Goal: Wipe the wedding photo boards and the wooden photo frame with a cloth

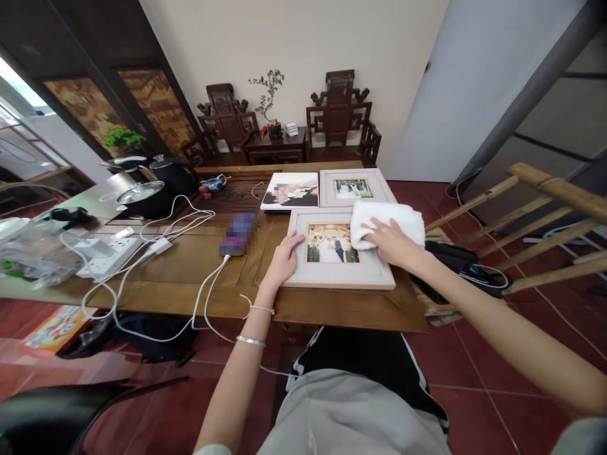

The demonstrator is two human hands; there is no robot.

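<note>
A light-framed picture (294, 278) with a couple's photo in its middle lies flat near the table's front edge. My left hand (283, 258) grips its left side, fingers over the rim. On its right side is a folded white cloth (403, 221), held under my right hand (386, 242), with the fingers pressed onto it. The cloth covers the frame's upper right corner. Just behind lie a second framed photo (327, 183) and a white-edged photo panel (289, 181), partly blurred out.
On the wooden table (265, 237) to the left are a phone (238, 234) on a charging cable, a power strip (109, 258), tangled white cords and a dark pot (147, 197). A bamboo chair (545, 202) with a black bag (455, 265) stands at the right.
</note>
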